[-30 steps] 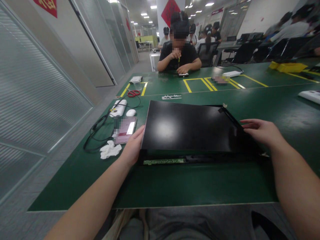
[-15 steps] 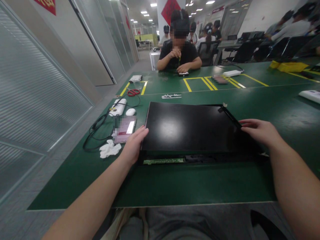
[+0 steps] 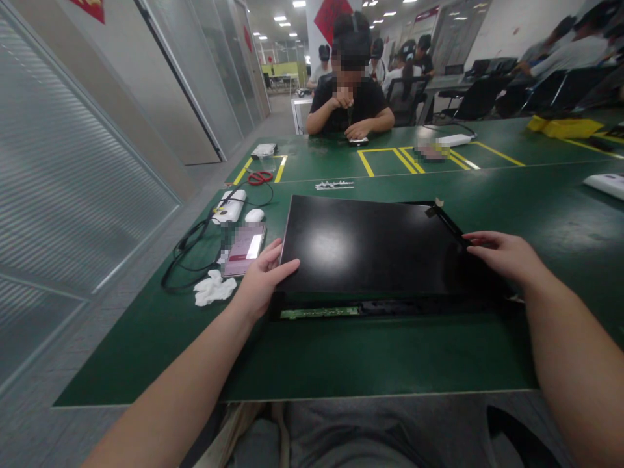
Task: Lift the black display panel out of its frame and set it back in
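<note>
A glossy black display panel (image 3: 361,250) lies tilted over a black frame (image 3: 446,218) on the green table, its left side raised. Along the near side, a narrow green circuit board (image 3: 319,313) shows below the panel. My left hand (image 3: 260,283) is closed on the panel's left edge, thumb on the front face and fingers behind the edge. At the right side, my right hand (image 3: 507,257) pinches the edge with thumb and fingers. Whether it grips panel, frame or both I cannot make out clearly.
Left of the panel are a phone (image 3: 244,250), crumpled white tissue (image 3: 214,288), a white mouse (image 3: 254,216), a white power strip (image 3: 230,207) with black cable, and red scissors (image 3: 260,177). White strips (image 3: 334,185) lie beyond. A person (image 3: 351,104) sits opposite.
My left thumb has moved inward onto the panel's face, and the left fingers have shifted slightly up the edge. My right hand has shifted slightly left along the right edge.
</note>
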`<state>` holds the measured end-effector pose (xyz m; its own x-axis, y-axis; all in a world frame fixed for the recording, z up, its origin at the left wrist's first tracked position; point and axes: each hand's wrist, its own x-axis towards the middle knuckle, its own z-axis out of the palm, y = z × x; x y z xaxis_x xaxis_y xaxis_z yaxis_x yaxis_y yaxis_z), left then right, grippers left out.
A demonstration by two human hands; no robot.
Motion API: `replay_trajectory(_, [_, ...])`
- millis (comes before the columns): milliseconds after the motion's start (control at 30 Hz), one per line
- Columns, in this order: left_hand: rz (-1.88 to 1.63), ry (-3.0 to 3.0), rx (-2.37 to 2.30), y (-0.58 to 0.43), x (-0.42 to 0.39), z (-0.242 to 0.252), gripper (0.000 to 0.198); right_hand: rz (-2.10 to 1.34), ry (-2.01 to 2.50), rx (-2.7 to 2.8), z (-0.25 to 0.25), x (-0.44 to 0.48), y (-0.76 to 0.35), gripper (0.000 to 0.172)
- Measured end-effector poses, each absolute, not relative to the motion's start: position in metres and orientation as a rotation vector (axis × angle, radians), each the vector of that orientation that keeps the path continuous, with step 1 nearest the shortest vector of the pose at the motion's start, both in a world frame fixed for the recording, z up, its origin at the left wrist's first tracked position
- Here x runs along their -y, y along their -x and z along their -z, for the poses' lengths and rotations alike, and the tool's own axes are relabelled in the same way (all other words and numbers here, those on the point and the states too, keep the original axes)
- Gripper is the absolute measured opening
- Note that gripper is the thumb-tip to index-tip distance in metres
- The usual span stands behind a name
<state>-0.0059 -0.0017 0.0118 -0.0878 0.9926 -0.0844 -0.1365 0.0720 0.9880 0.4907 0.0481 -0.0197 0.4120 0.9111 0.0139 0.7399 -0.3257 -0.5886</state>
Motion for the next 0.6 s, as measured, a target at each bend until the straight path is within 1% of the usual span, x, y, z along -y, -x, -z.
replay_trajectory(233, [-1.305,-1.094,-1.206,0.006,0.006,-0.018,0.046,-0.446,2.177,1.374,0.011,-0.045,-0.48,0.047])
replay_trajectory(467, [-1.335,-1.133,-1.152,0.003,0.009,-0.022,0.046,-0.481,2.143,1.324,0.009,-0.042,-0.473,0.051])
replay_trajectory(600, [-1.363,-1.185,-1.138,0.002,0.01,-0.024,0.046,-0.489,2.141,1.262,0.005,-0.039,-0.468,0.047])
